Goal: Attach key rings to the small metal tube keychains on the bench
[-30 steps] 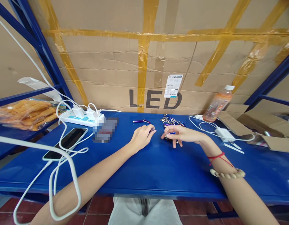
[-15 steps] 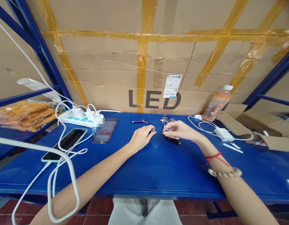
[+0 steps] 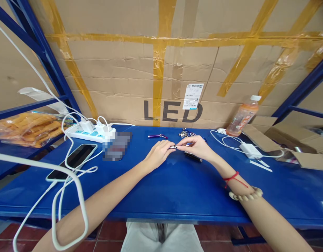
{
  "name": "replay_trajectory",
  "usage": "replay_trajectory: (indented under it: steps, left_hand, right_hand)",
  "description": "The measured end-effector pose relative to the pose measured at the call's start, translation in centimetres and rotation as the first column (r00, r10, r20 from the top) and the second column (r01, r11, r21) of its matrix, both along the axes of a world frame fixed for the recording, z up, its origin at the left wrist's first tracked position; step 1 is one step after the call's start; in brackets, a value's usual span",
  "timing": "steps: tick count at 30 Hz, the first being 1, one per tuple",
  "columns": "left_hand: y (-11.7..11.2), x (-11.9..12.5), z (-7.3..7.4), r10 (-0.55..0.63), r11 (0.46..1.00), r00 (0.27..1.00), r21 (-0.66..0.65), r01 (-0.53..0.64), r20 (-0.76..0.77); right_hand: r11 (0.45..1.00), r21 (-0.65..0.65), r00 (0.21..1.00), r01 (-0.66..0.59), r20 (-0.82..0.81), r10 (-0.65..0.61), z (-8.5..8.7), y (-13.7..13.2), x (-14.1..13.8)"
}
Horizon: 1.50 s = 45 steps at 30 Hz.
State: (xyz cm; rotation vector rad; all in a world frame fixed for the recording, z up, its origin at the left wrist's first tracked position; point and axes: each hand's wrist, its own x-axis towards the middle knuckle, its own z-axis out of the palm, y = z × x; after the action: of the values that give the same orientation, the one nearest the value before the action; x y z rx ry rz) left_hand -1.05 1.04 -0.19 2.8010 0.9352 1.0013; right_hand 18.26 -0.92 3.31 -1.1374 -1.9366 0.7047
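Observation:
My left hand (image 3: 158, 154) is closed around a small silver, cylindrical metal piece (image 3: 173, 147), which pokes out past the fingertips. At the piece's right end, my right hand (image 3: 196, 147) pinches with thumb and forefinger; whatever lies between those fingertips is too small to make out. Behind the left hand lies a slim purple metal tube (image 3: 154, 136) with a small clasp at one end. A pile of small silver parts (image 3: 184, 133) sits just beyond the right hand and is partly hidden by it. A black tube (image 3: 193, 156) rests below the right palm.
To the left are a phone (image 3: 72, 162), a white power strip (image 3: 85, 134) and looping white cables. A pixelated dark object (image 3: 118, 146) lies beside the strip. An orange drink bottle (image 3: 242, 115), a white adapter (image 3: 250, 150) and an open carton (image 3: 303, 140) stand right.
My right hand has moved left from beside the pile, and its fingertips now meet the metal piece at my left hand. The left hand has barely moved.

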Motion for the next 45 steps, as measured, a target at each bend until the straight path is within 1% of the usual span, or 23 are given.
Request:
replay_trajectory:
  steps: [5,7,9,10,12,14,17,20,23,25,27,29,31,33,34,36,37,41,45]
  left_hand:
    - [-0.3,-0.1,0.0,-0.029,0.999,1.000,0.017,0.029,0.008]
    - [-0.3,-0.1,0.0,-0.032,0.999,0.999,0.037,0.032,0.005]
    - [-0.3,0.0,-0.2,-0.019,0.998,1.000,0.067,0.019,0.010]
    - [-0.2,0.0,-0.3,-0.011,0.997,1.000,0.082,0.010,0.015]
    - [-0.1,0.1,-0.4,0.002,0.996,1.000,0.094,-0.004,0.023]
    - [0.0,0.1,-0.6,0.011,0.996,0.999,0.085,-0.014,0.032]
    - [0.1,0.2,-0.6,0.023,0.998,0.999,0.057,-0.026,0.045]
    - [0.1,0.2,-0.5,0.020,0.999,0.999,0.044,-0.022,0.047]
    - [0.1,0.2,-0.5,0.014,0.999,0.999,0.036,-0.016,0.053]
    - [0.1,0.1,-0.5,0.007,0.999,0.998,0.035,-0.009,0.055]
    - [0.1,0.1,-0.5,-0.001,0.999,0.998,0.039,-0.001,0.055]
    - [0.2,0.1,-0.5,-0.007,0.999,0.998,0.047,0.004,0.057]
    - [0.2,0.1,-0.6,-0.019,0.999,0.998,0.051,0.016,0.055]
    - [0.3,0.1,-0.6,-0.041,0.998,0.998,0.051,0.038,0.048]
    - [0.3,0.0,-0.5,-0.050,0.998,0.998,0.050,0.048,0.047]
    - [0.3,0.0,-0.5,-0.067,0.997,0.996,0.040,0.065,0.055]
    - [0.2,0.0,-0.5,-0.075,0.997,0.995,0.031,0.073,0.063]
    - [0.1,-0.1,-0.2,-0.121,0.992,0.990,-0.030,0.124,0.070]
    - [0.0,-0.2,0.0,-0.155,0.980,0.986,-0.116,0.161,0.063]
  right_hand:
    - [0.999,-0.011,0.996,0.035,-0.077,-0.036,-0.4,0.1,-0.6]
    - [0.998,-0.041,0.993,0.045,-0.104,-0.049,-0.5,0.1,-0.7]
    - [0.995,-0.077,0.994,0.056,-0.091,-0.063,-0.4,0.1,-0.6]
    - [0.994,-0.080,0.996,0.070,-0.056,-0.074,-0.2,0.1,-0.4]
    - [0.993,-0.060,0.991,0.104,0.087,-0.098,0.2,0.1,0.5]
    - [0.992,-0.045,0.950,0.121,0.294,-0.103,0.8,0.0,1.7]
    - [0.989,-0.106,0.872,0.100,0.487,-0.036,1.5,-0.1,3.2]
    - [0.977,-0.155,0.797,0.148,0.604,-0.025,1.8,-0.3,3.5]
    - [0.966,-0.140,0.728,0.216,0.682,-0.064,1.9,-0.4,3.2]
    - [0.964,-0.127,0.708,0.235,0.702,-0.080,1.9,-0.3,3.1]
    - [0.967,-0.114,0.716,0.228,0.693,-0.088,1.8,-0.2,3.1]
    - [0.982,-0.045,0.772,0.183,0.625,-0.115,1.5,0.0,3.0]
    - [0.992,0.084,0.875,0.098,0.468,-0.126,1.2,0.1,2.6]
    - [0.979,0.205,0.956,0.003,0.286,-0.063,0.8,0.1,1.9]
    - [0.968,0.246,0.976,-0.042,0.218,-0.013,0.7,0.0,1.5]
    - [0.950,0.295,0.987,-0.107,0.143,0.067,0.5,-0.1,0.7]
    - [0.942,0.313,0.988,-0.120,0.126,0.084,0.5,-0.1,0.5]
    - [0.919,0.372,0.990,-0.128,0.111,0.093,0.1,0.0,0.3]
    - [0.894,0.415,0.984,-0.171,0.114,0.136,-0.3,0.3,0.4]
